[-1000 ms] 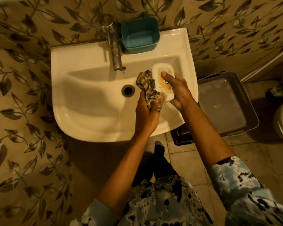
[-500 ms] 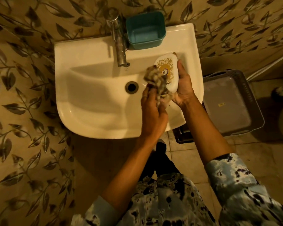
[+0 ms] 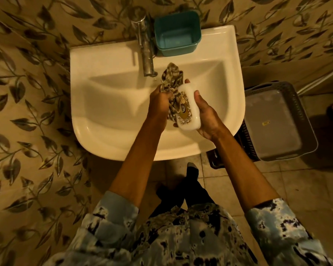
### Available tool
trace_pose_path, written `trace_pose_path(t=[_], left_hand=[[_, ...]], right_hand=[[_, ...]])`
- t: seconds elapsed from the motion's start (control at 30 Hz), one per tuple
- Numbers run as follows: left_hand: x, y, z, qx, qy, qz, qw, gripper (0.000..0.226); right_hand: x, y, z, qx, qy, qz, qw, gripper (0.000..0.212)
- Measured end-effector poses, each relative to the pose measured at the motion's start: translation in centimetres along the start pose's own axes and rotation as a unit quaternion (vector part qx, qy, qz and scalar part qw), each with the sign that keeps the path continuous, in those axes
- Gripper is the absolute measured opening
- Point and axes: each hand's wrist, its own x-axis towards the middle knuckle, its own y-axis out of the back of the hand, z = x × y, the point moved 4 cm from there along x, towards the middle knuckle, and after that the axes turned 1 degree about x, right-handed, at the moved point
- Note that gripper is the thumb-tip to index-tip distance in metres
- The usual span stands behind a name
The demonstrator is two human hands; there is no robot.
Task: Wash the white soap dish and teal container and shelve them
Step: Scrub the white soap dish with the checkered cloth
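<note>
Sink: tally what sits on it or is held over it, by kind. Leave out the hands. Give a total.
soap dish: 1
teal container: 1
cloth: 1
tap: 1
Total: 4

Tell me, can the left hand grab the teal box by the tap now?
Probably not yet: the left hand grips the cloth against the soap dish. The teal container itself sits uncovered beside the tap.
</note>
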Motion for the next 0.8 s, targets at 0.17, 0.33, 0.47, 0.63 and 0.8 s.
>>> trace_pose_path(t=[0.17,0.33,0.47,0.63,0.8], left_hand=[[-2.2,0.3,-4.4,-0.022,0.06,-0.008,0.998,0.024],[-2.5,1.2,-6.3,-0.032,0.127,-0.032,0.991,0.025],[0.3,2.0,-3.3,0.046,0.052,-0.007,0.998,0.022],[-0.1,0.1,-1.2,0.213,-0.113,-0.036,0.97,0.023],[-3.1,-1.9,-1.9,0.335,-0.286,-0.083,0.894,0.033]], right_hand=[[0.2,0.9,0.2,-0.039,0.006,0.04,0.998,0.046],[-0.7,1.1,1.6,-0.062,-0.075,-0.018,0.995,0.045],[-1.2,0.9,2.3,-0.126,-0.143,-0.043,0.981,0.044],[-0.3,0.7,1.9,-0.184,-0.094,-0.016,0.978,0.051],[0.1,1.5,3.0,-0.183,-0.095,0.094,0.974,0.042]])
